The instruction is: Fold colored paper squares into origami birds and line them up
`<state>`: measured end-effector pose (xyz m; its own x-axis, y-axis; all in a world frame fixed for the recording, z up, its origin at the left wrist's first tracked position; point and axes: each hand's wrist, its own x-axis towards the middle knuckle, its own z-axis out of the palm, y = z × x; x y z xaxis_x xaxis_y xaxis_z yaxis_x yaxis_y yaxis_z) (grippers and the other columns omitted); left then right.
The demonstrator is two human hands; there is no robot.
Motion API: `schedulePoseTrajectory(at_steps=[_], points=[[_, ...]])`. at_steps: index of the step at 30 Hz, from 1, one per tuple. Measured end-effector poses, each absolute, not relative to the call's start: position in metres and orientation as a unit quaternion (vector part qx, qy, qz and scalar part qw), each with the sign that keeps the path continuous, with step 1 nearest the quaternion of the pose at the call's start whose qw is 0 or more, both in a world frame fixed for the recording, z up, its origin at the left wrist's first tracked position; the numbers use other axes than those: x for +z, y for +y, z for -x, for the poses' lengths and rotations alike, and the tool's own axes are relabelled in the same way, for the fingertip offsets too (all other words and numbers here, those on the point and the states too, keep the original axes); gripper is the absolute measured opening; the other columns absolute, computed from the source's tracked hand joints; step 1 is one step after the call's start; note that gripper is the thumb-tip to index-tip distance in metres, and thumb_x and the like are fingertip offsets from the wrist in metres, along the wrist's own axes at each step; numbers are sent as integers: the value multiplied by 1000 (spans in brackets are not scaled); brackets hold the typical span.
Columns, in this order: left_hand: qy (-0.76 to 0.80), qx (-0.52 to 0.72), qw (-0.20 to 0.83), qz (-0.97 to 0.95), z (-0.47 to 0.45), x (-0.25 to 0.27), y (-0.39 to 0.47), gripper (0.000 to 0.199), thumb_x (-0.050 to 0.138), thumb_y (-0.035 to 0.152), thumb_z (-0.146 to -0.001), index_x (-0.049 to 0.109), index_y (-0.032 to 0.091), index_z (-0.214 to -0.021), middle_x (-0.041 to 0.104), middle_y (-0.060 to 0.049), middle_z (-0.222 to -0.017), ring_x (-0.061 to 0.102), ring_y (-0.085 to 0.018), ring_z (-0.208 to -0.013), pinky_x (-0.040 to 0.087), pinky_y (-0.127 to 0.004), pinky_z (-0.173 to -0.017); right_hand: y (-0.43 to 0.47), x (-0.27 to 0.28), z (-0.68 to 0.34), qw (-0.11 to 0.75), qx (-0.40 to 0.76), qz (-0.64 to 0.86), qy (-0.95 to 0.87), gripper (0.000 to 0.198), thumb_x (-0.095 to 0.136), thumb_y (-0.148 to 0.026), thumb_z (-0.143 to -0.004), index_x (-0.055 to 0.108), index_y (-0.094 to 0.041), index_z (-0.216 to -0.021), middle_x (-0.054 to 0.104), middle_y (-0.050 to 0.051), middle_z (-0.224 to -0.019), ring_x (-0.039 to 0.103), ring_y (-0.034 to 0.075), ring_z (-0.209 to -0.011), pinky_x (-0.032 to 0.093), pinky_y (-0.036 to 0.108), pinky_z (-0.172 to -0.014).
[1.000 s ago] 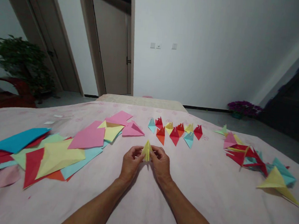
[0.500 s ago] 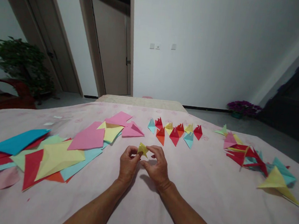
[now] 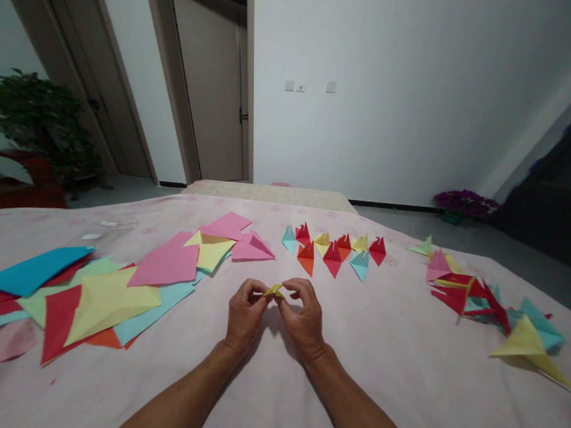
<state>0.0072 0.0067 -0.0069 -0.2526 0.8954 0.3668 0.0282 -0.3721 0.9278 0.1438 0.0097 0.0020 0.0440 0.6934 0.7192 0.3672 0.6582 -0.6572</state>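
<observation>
A small folded yellow paper piece [image 3: 274, 291] is held just above the tablecloth, between the fingertips of both hands. My left hand [image 3: 247, 314] pinches its left end, thumb and index finger together. The right end is pinched by my right hand [image 3: 305, 320]. The piece looks flat and wide from this angle; its finer folds are too small to make out. Beyond my hands, several folded paper cranes in red [image 3: 332, 259], orange [image 3: 306, 258], yellow and light blue [image 3: 360, 265] stand in two rows.
Loose coloured paper sheets [image 3: 112, 305] overlap in a spread pile on the left. At the right lies a heap of partly folded papers, with a yellow one [image 3: 526, 345] nearest. A pink tablecloth [image 3: 375, 382] covers the table; another table [image 3: 267, 194] adjoins the far edge.
The yellow piece has tipped from upright to nearly flat. My right thumb has come up to it, so both hands now pinch its ends.
</observation>
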Motion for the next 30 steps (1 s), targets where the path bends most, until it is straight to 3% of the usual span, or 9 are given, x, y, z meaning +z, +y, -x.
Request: schedulePoseTrajectory(at_steps=[4,11,19,25,30], points=[[424,636,407,-500,-8,-4,8,16,73,26,-74,60,17,-78,62,2,-74,60,-12,-65,51,-23,-61,15,3,-149,586,177,414,-673,16,67,-21,-82,69,-24,-97,62,4,-95,60,19,-90,50,29,-69],[423,607,495,-456,-9,1,10,30,75,40,-73,58,16,-79,61,3,-67,58,-11,-55,50,-22,-53,22,-7,-149,563,400,420,-589,17,68,-33,-81,70,-18,-86,68,3,-79,62,17,-73,49,29,-68],[422,584,485,-495,-5,2,10,30,73,40,-74,70,13,-87,68,-3,-80,59,-14,-71,47,-23,-65,18,-5,-149,526,413,428,-608,20,66,-35,-79,70,-17,-71,63,0,-67,54,15,-63,43,25,-60],[488,583,441,-476,-2,2,12,30,69,44,-77,71,13,-76,61,0,-66,51,-11,-59,40,-21,-54,12,-2,-146,430,422,400,-691,23,58,-29,-84,64,-18,-65,55,-3,-61,49,12,-60,37,23,-56],[509,594,439,-442,-3,0,13,42,66,53,-77,72,11,-77,58,0,-59,48,-10,-53,36,-21,-49,9,-2,-142,431,411,411,-690,20,57,-29,-85,66,-18,-70,58,-2,-65,50,12,-62,39,22,-58]])
